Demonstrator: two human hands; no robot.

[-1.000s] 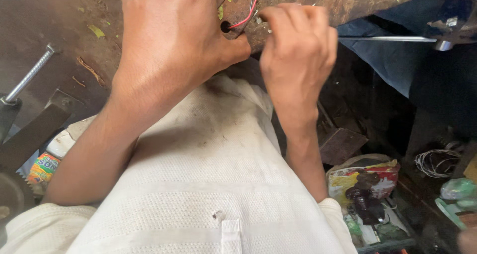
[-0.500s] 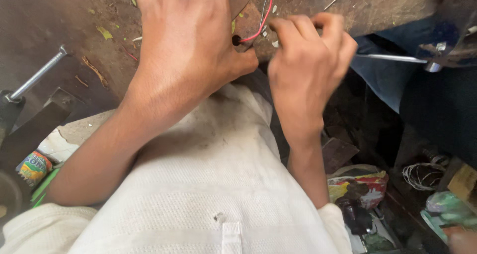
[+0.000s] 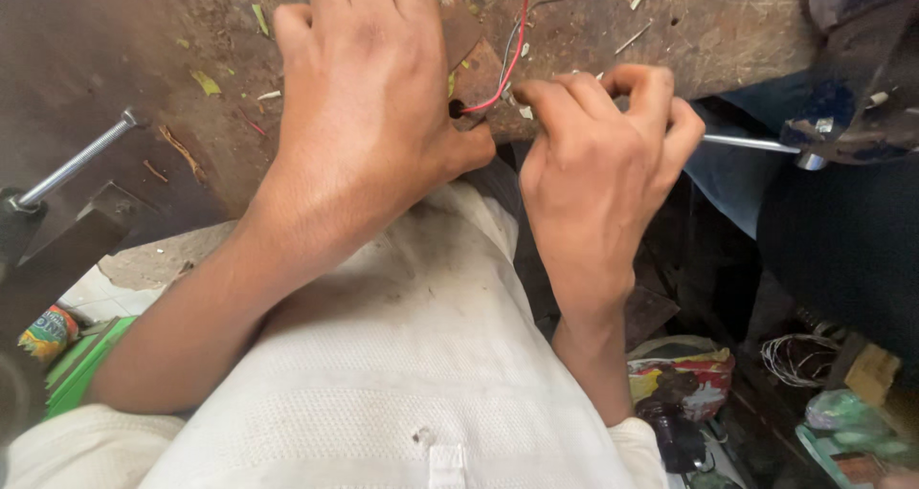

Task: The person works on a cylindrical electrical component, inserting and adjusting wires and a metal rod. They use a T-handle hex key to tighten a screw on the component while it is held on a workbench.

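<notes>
- Left hand (image 3: pixel 369 116) flat and spread on the dirty brown bench (image 3: pixel 144 58), pressing down on a small part mostly hidden under it, thumb beside the red wire (image 3: pixel 512 63).
- Right hand (image 3: pixel 598 173) curled shut, fingertips pinching the low end of the red wire, near the bench edge.
- Red wire running up from the pinch, then off the top of the view; a thin pale wire (image 3: pixel 507 54) close beside it.
- Looks like wire work in the middle: wire end held and lined up at the part, not joined as far as can be seen. Joint itself hidden by fingers, so cannot tell for sure.
- Shiny metal rod (image 3: pixel 751 143) sticking out to the right, untouched.
- Another metal bar (image 3: pixel 77 164) far left, well apart from both hands.
- Bits of scrap scattered on the bench top.
</notes>
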